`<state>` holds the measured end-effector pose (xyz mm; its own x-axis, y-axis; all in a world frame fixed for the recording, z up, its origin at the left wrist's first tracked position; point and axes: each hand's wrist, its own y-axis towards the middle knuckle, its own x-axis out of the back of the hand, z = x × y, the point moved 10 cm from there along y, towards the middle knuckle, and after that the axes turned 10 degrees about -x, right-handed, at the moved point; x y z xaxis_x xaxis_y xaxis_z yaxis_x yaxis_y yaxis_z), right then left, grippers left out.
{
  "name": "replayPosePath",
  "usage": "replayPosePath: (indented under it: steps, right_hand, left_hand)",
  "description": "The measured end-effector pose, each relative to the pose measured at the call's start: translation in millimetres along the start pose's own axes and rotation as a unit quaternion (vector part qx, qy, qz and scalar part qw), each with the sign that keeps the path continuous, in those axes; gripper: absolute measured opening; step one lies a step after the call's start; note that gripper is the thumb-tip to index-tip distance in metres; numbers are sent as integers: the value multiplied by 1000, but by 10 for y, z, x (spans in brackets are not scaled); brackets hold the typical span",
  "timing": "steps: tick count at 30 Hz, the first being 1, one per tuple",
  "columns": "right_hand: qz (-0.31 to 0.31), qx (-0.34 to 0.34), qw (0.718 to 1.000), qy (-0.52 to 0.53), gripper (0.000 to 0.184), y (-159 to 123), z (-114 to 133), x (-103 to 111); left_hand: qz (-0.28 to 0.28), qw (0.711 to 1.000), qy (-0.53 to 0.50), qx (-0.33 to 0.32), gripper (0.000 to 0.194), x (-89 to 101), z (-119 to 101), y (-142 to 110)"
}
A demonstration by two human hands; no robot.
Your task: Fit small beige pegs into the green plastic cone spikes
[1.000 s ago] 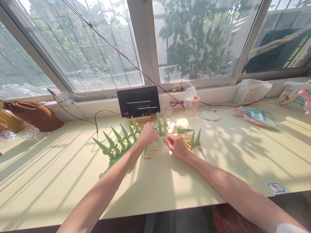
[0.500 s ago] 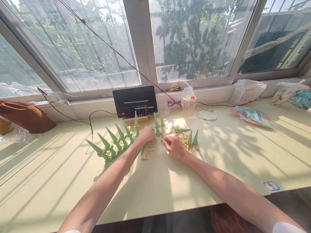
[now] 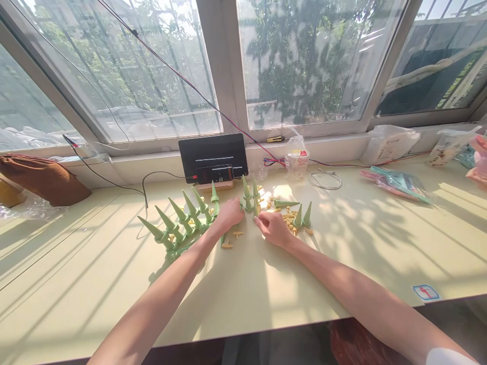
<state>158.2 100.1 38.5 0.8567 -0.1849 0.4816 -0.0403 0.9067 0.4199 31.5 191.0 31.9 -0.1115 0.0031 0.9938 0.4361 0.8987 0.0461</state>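
Fingers curled, my left hand (image 3: 230, 214) is beside a pair of upright green cones (image 3: 247, 195) in the middle of the table. A bit of green shows at its fingertips, but most of what it grips is hidden. My right hand (image 3: 274, 228) pinches the lower end of a green cone (image 3: 256, 207) just right of that pair. Left of my left hand runs a slanted row of joined green cones (image 3: 182, 217). Yellow T-shaped pegs (image 3: 238, 234) lie near my left wrist. Behind my right hand are a pile of yellow pegs (image 3: 289, 219) and two standing green cones (image 3: 306, 215).
A dark tablet (image 3: 213, 152) leans against the window ledge behind the cones. A coiled white cable (image 3: 325, 180), a clear plastic cup (image 3: 297, 158) and bagged teal and pink items (image 3: 397, 183) lie farther right. A brown pouch (image 3: 45, 177) rests at the left.
The view has shifted slightly. Both hands keep almost the same place among the cones. At the far right edge, a pink shape has come farther into view.
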Motion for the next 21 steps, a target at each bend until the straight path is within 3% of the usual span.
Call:
replayPosePath:
  steps: [14,17,21]
  right_hand:
    - [7,2,1000,9,35,2,-2,-5]
    - [8,-1,1000,6,35,2,-8,-7]
    - [11,-3,1000,7,35,0,-7,-11]
  left_hand:
    - [-4,999,-11,-30,12,-27,-184,-245]
    - [-16,999,-18,-23,16,70,-180,-283]
    - [-72,997,0,38,25,315,29,-196]
